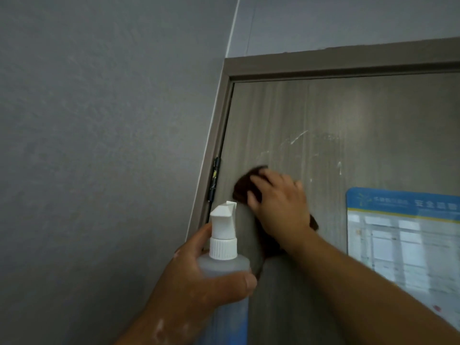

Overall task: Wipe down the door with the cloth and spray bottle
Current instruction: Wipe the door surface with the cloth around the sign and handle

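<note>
While the only view is the head camera, it covers everything needed. The wiping step is in hand, not spraying.

- right hand: fingers laid out fairly flat, palm pressing the dark cloth against the door, upper left area, near the hinge. Part of the cloth hangs out below the wrist.
- left hand: fingers and thumb wrapped round the body of the spray bottle, held upright just in front of the door's hinge edge. No finger on the white pump head, so my read is it's parked, not firing.
- White streaks sit above and to the right of the cloth, unwiped.
- A blue-headed notice is stuck on the door to the right.

Next move, as I judge it: sweep the cloth up and right across the streaks with firm pressure, keeping off the notice's edge so it doesn't lift or get wet. Respray only if the streaks don't shift.
</note>
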{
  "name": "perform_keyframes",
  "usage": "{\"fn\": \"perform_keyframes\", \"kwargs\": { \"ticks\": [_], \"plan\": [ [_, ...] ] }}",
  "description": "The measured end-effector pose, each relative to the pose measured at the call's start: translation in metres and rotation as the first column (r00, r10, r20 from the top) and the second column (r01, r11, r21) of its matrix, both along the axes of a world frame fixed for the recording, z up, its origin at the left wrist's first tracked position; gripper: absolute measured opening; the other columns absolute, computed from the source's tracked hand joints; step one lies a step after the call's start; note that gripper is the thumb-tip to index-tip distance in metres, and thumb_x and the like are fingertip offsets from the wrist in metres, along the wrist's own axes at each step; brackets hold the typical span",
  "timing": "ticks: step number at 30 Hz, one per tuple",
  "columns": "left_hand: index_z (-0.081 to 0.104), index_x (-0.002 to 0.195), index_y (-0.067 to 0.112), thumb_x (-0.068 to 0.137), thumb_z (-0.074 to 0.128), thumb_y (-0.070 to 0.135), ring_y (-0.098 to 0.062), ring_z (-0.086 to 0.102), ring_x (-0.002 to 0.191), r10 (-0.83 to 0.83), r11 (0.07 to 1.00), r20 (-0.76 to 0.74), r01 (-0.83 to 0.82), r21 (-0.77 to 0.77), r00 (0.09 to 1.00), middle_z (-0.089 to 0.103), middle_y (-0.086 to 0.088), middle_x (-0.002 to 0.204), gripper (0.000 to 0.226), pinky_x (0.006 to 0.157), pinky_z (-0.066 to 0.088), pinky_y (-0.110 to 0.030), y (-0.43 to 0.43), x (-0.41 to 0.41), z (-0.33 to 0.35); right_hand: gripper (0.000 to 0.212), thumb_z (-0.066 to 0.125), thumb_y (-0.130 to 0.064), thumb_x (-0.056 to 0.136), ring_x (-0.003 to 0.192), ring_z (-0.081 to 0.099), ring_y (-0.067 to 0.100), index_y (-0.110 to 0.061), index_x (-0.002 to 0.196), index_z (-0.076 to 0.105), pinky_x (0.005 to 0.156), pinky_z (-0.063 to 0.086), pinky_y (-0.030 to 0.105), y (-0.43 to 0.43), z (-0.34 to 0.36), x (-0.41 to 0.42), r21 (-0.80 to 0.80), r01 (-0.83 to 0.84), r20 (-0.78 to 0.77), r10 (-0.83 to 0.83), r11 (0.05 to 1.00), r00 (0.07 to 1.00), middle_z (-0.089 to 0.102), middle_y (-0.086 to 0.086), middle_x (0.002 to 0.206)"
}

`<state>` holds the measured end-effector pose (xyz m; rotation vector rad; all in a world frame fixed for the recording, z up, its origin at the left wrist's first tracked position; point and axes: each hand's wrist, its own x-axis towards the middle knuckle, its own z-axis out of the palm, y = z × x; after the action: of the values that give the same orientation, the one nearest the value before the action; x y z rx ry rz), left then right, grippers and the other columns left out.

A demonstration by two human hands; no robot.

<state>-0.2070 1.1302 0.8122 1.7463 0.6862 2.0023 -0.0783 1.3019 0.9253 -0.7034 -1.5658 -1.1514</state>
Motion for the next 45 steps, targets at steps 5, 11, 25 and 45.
{"fn": "perform_keyframes", "kwargs": {
  "ticks": [5,11,25,45],
  "plan": [
    [0.071,0.091,0.031,0.034,0.088,0.026,-0.064,0.058,0.083,-0.001,1.0,0.005,0.001,0.019,1.0,0.064,-0.038,0.09,0.06,0.081,0.047,-0.071,0.001,0.0,-0.002,0.036,0.056,-0.044,0.097,0.111,0.057,0.024,-0.03,0.129,0.066,0.089,0.04,0.042,-0.004,0.04,-0.018,-0.025,0.001,0.021,0.0,1.0,1.0,0.058,-0.006,0.138],
    [0.07,0.09,0.025,0.041,0.087,0.026,-0.042,0.067,0.073,-0.031,0.999,-0.073,0.032,0.007,0.997,0.071,-0.023,0.082,0.052,0.073,0.055,-0.054,0.001,0.003,-0.008,0.039,0.049,-0.051,0.092,0.094,0.055,0.017,-0.036,0.123,0.068,0.077,0.043,0.038,0.001,-0.114,0.011,-0.074,-0.087,0.43,0.111,0.993,0.896,0.061,-0.011,0.13],
    [0.072,0.091,0.03,0.03,0.092,0.03,-0.048,0.064,0.071,-0.06,0.998,-0.033,0.06,-0.017,0.998,0.068,-0.03,0.086,0.065,0.068,0.053,-0.053,0.005,0.003,-0.011,0.037,0.058,-0.045,0.095,0.096,0.054,0.021,-0.031,0.128,0.066,0.079,0.04,0.039,0.004,-0.074,-0.004,-0.012,-0.057,0.261,0.058,0.998,0.963,0.06,-0.006,0.132],
    [0.065,0.101,0.056,0.014,0.092,0.059,-0.04,0.072,0.083,-0.076,0.996,-0.135,0.07,-0.052,0.988,0.076,-0.015,0.088,0.091,0.086,0.053,-0.059,-0.005,0.005,-0.007,0.033,0.057,-0.043,0.097,0.095,0.056,0.019,-0.03,0.125,0.068,0.079,0.032,0.036,0.01,-0.125,0.029,0.074,-0.083,0.283,0.058,0.994,0.957,0.062,-0.006,0.134]
  ]
}}
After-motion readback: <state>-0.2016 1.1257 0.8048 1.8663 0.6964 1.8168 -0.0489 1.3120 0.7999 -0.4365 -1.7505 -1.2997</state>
